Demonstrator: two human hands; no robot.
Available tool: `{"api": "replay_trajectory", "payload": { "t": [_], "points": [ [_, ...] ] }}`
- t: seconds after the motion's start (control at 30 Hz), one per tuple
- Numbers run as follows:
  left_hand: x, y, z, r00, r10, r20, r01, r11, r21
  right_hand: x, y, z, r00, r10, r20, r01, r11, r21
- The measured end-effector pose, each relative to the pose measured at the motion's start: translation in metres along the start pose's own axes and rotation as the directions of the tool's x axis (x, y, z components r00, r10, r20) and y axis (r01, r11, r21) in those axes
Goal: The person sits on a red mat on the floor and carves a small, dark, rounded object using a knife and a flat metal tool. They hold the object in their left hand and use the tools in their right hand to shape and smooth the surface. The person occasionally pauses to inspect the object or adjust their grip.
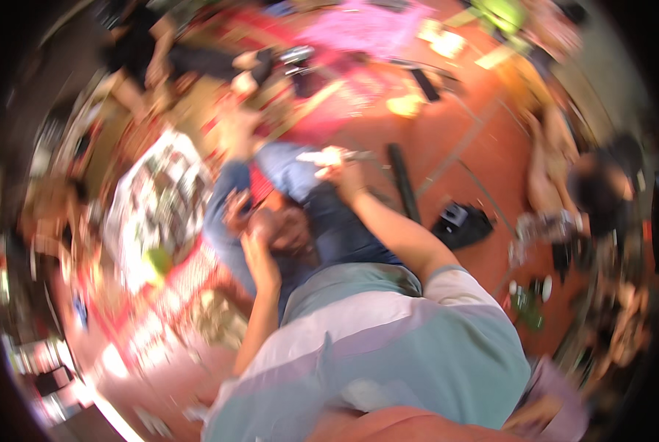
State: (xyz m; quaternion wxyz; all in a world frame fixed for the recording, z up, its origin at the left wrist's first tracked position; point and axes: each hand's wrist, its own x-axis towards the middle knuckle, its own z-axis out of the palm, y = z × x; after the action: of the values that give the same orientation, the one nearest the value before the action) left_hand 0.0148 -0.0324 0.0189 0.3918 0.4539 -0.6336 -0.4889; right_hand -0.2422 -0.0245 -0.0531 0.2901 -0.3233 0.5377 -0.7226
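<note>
Blur softens the whole head view. My right hand [338, 174] is closed round a slender, pale, knife-like tool [357, 155], held crosswise over my blue-jeaned legs [285, 168]. Lower and to the left, my left hand [253, 239] is against a reddish-brown rounded thing [284, 227] in my lap, its fingers bent about the near side. Motion smear hides what kind of thing this is. The tool and the rounded thing are apart.
A white sheet [128, 210] with many mixed pieces lies left, beside a green round thing [156, 265]. Right of my legs are a black stick [402, 180] and a black pouch [462, 230]. Other people sit around on the red tiled floor [458, 140].
</note>
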Motion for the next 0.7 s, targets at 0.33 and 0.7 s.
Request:
{"api": "replay_trajectory", "payload": {
  "t": [0.33,0.7],
  "points": [
    [0.006,0.043,0.016,0.988,0.006,-0.152,-0.088,0.835,-0.543,-0.022,-0.013,0.017,0.961,0.268,0.064,-0.271,0.881,0.389],
    [0.086,0.02,0.006,0.897,0.06,0.439,0.212,0.812,-0.544,-0.013,-0.014,0.014,0.959,0.266,0.101,-0.285,0.886,0.367]
  ]
}}
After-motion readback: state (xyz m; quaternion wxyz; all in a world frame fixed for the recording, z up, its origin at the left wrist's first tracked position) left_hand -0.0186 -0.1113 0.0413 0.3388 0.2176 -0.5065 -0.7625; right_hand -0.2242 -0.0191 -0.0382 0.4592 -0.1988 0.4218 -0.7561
